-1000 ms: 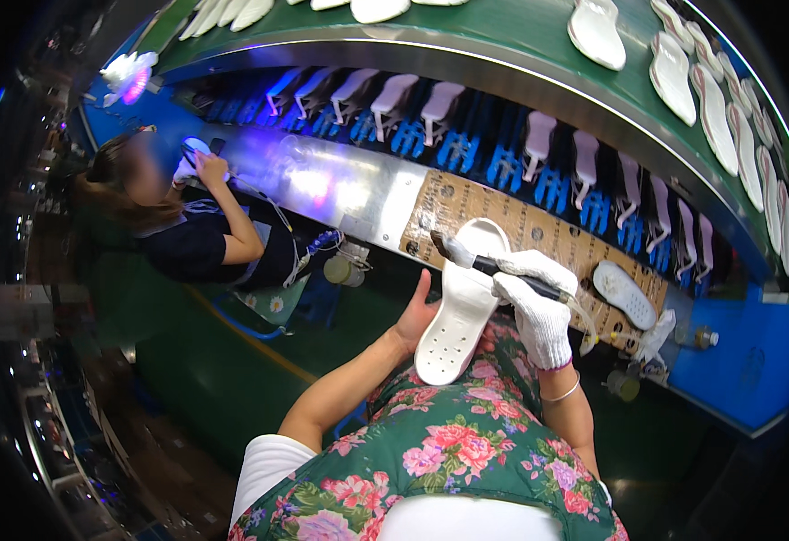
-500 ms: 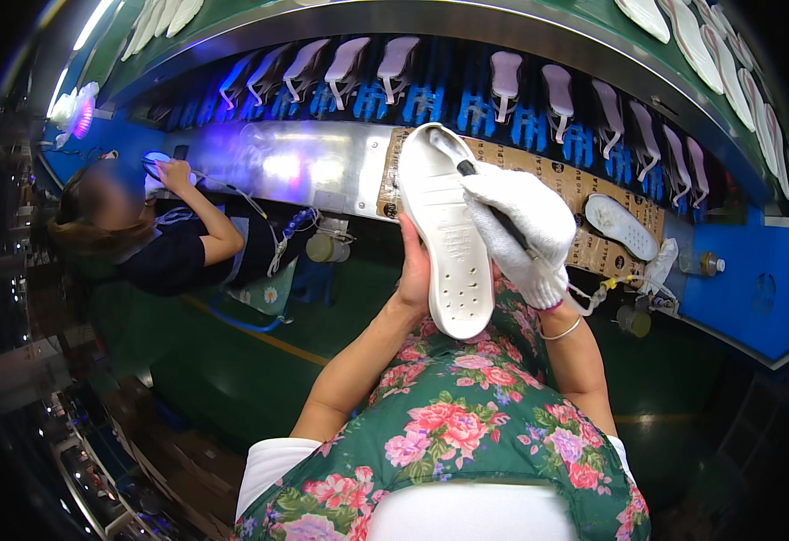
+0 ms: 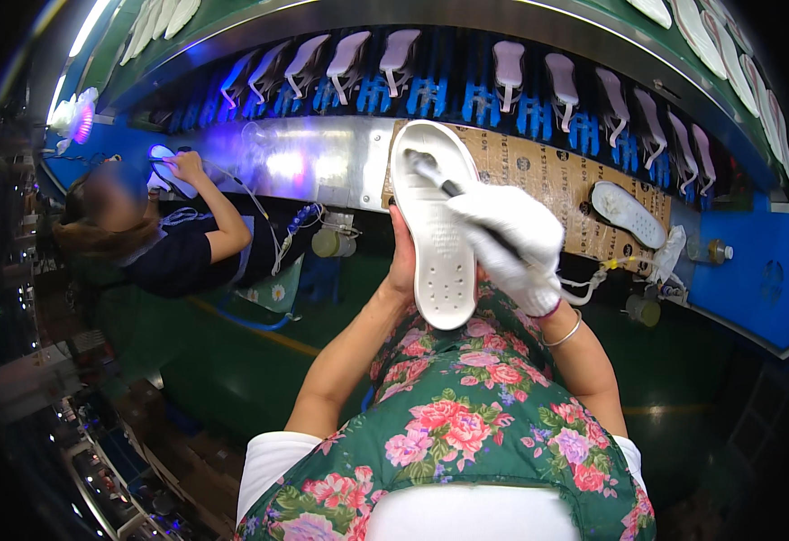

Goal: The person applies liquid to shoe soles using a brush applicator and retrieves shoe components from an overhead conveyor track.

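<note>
The white sole (image 3: 439, 225) is held up in front of the green floral apron (image 3: 484, 397), its end with small holes toward the person and its far end reaching across the near edge of the surface (image 3: 322, 171) as seen from above. The left hand (image 3: 401, 270), bare, clasps it along the left side, thumb lying against the edge (the other fingers are mostly hidden behind it). The right hand (image 3: 513, 236), in a white knit glove and slightly blurred, is curled around the dark handle of a brush (image 3: 426, 169), whose head lies over the hollow of the far end and seems to touch it. A pale hose (image 3: 583, 290) hangs beside the glove. On the cardboard (image 3: 547, 171) to the right rests another sole (image 3: 629, 214), near a crumpled white cloth (image 3: 671, 248) and a clear bottle (image 3: 714, 251). Well apart, to the left, a co-worker (image 3: 178, 243) handles something lit blue.
</note>
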Demonstrator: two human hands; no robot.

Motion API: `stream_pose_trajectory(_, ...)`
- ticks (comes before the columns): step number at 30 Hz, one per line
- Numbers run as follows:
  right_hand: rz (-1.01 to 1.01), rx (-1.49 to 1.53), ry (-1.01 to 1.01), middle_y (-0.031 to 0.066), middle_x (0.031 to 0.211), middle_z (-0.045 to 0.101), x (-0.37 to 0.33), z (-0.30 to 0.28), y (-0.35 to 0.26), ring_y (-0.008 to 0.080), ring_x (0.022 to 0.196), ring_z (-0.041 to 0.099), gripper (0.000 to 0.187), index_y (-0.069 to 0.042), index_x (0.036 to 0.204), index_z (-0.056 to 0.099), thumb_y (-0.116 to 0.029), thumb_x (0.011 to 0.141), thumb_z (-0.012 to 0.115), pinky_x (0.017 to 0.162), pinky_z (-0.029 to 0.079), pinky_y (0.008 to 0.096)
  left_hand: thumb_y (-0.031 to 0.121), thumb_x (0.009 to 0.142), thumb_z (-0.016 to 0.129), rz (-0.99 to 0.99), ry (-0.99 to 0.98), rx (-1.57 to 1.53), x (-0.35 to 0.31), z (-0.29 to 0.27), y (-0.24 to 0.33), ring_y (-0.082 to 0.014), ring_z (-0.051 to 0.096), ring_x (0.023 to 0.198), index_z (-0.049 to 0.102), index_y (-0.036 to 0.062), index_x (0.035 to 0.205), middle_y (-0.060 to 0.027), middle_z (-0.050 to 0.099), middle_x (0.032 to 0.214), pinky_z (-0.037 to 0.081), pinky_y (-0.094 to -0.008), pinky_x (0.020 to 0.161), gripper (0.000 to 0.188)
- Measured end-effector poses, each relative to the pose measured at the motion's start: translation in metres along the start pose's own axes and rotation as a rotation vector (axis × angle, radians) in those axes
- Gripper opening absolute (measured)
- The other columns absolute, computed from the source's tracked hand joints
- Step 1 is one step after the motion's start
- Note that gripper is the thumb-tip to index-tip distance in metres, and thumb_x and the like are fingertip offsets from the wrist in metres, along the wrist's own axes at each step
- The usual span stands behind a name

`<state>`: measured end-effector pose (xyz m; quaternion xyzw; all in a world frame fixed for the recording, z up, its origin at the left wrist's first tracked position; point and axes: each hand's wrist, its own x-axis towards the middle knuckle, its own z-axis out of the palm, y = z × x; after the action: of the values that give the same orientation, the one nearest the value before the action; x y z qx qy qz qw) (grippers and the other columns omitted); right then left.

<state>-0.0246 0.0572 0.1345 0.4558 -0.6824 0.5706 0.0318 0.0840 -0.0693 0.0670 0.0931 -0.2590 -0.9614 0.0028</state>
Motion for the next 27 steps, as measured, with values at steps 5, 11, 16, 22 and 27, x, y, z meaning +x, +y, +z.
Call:
stream_pose_trajectory(5,0.055,0.271,-0.188,0.0109,0.087,0.073,-0.007,0.004,-0.016,0.0258,0.084,0.071,0.025,-0.007,0.098,0.075,-0.003,0.073,0.076,0.075,0.056,0.0337,0.084,0.087,0.016,0.084,0.183,0.100,0.000,-0.017,0.013,-0.0273,0.052,0.127,0.026,0.0104,0.152,-0.0137,0.047,0.142,0.045,-0.0437,0.107,0.099)
stream_pose_trajectory(11,-0.091,-0.036,-0.142,0.0101,0.091,0.071,-0.010,0.006,-0.004,0.0285,0.084,0.070,0.033,-0.012,0.108,0.072,-0.007,0.075,0.075,0.075,0.056,0.0349,0.089,0.082,0.016,0.104,0.088,-0.242,0.011,-0.017,0.018,-0.0292,0.059,0.117,0.032,0.0095,0.148,-0.0168,0.054,0.133,0.054,-0.0437,0.095,0.105)
stream_pose_trajectory(16,0.032,0.292,-0.186,0.0069,0.090,0.071,-0.015,0.013,-0.014,0.0263,0.080,0.070,0.028,-0.013,0.102,0.074,-0.006,0.075,0.075,0.072,0.056,0.0335,0.097,0.071,0.027,0.048,-0.084,-0.121,0.015,-0.033,0.025,-0.0296,0.067,0.084,0.045,0.0018,0.132,-0.0221,0.064,0.099,0.058,-0.0441,0.074,0.115)
stream_pose_trajectory(22,-0.042,-0.012,-0.185,0.0121,0.099,0.072,-0.020,0.015,-0.008,0.0292,0.082,0.071,0.031,-0.011,0.102,0.073,-0.002,0.073,0.077,0.071,0.056,0.0342,0.100,0.067,0.024,0.070,0.018,-0.109,0.023,-0.030,0.028,-0.0315,0.068,0.083,0.050,-0.0020,0.125,-0.0195,0.065,0.098,0.058,-0.0442,0.073,0.120)
stream_pose_trajectory(27,0.088,0.369,-0.131,0.0116,0.093,0.074,-0.011,0.010,-0.016,0.0266,0.085,0.072,0.025,-0.010,0.095,0.075,0.000,0.072,0.077,0.076,0.056,0.0336,0.103,0.059,0.031,-0.025,-0.121,-0.217,0.028,-0.038,0.029,-0.0338,0.067,0.082,0.055,-0.0113,0.111,-0.0229,0.064,0.096,0.058,-0.0451,0.072,0.128)
